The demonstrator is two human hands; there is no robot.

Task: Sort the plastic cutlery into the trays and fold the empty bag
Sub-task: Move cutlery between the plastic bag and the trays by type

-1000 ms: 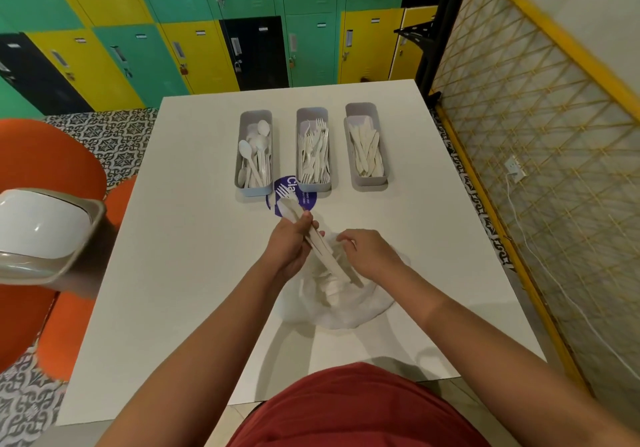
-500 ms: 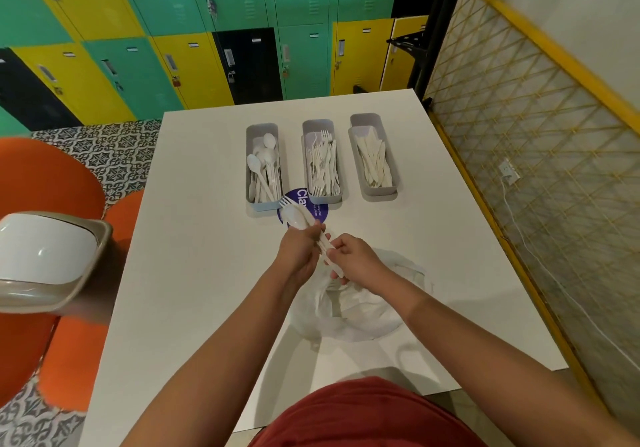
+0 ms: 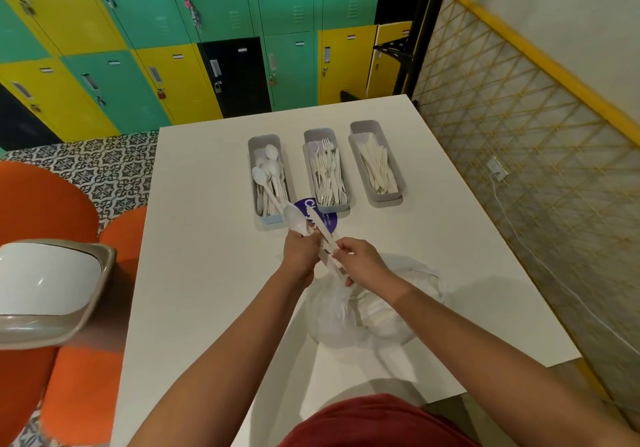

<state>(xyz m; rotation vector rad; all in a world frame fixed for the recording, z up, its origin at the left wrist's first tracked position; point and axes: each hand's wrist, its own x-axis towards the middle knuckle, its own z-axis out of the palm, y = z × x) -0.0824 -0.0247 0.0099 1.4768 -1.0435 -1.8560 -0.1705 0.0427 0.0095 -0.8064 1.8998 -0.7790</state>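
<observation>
Cutlery sorting looked well advanced but unfinished. Left hand (image 3: 300, 251) gripped a spoon (image 3: 295, 219) among other pieces; right hand (image 3: 362, 260) pinched a piece (image 3: 328, 241) from that bundle. Beyond, spoon tray (image 3: 266, 218), fork tray (image 3: 333, 206) and knife tray (image 3: 387, 196) were part filled. Bag (image 3: 363, 311) lay on the desk (image 3: 207, 273), seemingly not empty, unfolded.

Cutlery incl. spoon (image 3: 294, 220) is white matt plastic; trays (image 3: 377, 161) smooth grey plastic. Bag (image 3: 363, 315) is thin, crinkled, translucent white plastic film on a smooth matt white table (image 3: 207, 273). Lockers (image 3: 173, 79) look like painted metal, chair (image 3: 52, 283) shell glossy.
</observation>
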